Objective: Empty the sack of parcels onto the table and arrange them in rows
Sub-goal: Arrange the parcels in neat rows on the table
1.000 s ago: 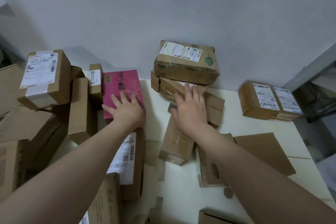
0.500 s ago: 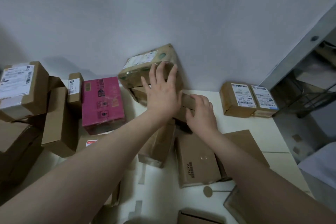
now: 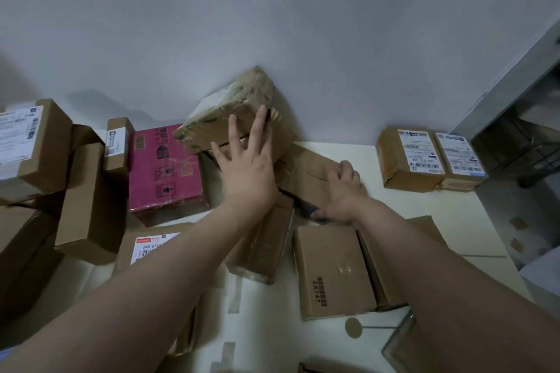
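Observation:
Many cardboard parcels lie on a white table (image 3: 394, 203) against a grey wall. A taped brown parcel (image 3: 224, 112) with green marks tilts up against the wall at the back middle. My left hand (image 3: 248, 166) presses its near face with straight, spread fingers. Under it lies a long flat brown box (image 3: 309, 172); my right hand (image 3: 342, 191) grips that box's right end, fingers curled over its far edge. A pink box (image 3: 163, 172) sits just left of the tilted parcel.
Two labelled parcels (image 3: 409, 157) (image 3: 460, 157) stand side by side at the back right. A heap of brown boxes (image 3: 88, 197) fills the left side. Flat boxes (image 3: 330, 269) lie near my right forearm. The table's right edge (image 3: 497, 245) drops off beside a metal rack.
My left hand left the pink box and went right onto the taped parcel, which tipped up against the wall. My right hand slid right along the flat box beneath.

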The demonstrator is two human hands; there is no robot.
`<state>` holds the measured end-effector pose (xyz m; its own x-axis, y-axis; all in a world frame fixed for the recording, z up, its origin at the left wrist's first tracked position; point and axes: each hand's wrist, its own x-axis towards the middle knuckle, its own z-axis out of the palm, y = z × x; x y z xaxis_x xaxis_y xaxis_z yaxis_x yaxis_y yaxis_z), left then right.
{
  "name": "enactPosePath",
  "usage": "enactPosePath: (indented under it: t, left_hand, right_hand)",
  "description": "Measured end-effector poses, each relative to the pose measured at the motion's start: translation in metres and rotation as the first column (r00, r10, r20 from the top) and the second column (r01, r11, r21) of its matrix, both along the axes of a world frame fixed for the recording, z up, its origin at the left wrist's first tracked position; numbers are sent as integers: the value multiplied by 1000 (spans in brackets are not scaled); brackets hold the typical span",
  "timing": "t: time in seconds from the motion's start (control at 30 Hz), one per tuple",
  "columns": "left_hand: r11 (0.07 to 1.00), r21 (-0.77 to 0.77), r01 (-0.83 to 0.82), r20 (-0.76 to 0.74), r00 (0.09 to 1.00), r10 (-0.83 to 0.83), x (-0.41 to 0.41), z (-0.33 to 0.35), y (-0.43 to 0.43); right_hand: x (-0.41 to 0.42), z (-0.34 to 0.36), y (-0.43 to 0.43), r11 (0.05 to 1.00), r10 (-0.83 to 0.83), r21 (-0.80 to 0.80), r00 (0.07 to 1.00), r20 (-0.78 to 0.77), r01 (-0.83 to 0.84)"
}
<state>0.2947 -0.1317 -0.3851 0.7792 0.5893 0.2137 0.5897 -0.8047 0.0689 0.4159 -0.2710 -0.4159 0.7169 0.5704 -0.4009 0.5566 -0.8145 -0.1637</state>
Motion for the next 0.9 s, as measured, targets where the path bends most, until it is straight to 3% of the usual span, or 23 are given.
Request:
enactPosePath:
  t: [0.1, 0.23, 0.43, 0.57, 0.73, 0.8, 0.9]
  left_hand:
    - [1000, 18, -2, -8, 1000, 2, -1, -6, 8]
    - [994, 20, -108, 66, 992, 106, 4, -5, 17]
    - [988, 7, -154, 65, 986, 153, 10, 4, 19]
    - [988, 10, -151, 99, 984, 149, 0, 7, 16]
    - [996, 12, -83, 0, 997, 83, -14, 7, 7]
    - [998, -23, -55, -39, 998, 54, -16, 6, 4]
    - [996, -88, -26, -39, 999, 23, -16, 5, 0]
  right_hand:
    - [-7, -4, -5, 995, -23, 96, 999, 27, 21]
    - [1, 8, -21, 938, -150, 285, 973, -175, 196]
    - [17, 23, -51, 890, -233, 289, 897, -376, 352]
    - [16, 19, -58, 770, -339, 324, 783, -521, 549]
    - [7, 23, -49, 525, -477, 354, 612, -631, 774]
    - [-3, 25, -45, 547, -512, 373, 652, -560, 750]
    - [-20, 27, -34, 699, -460, 448, 830, -315, 557]
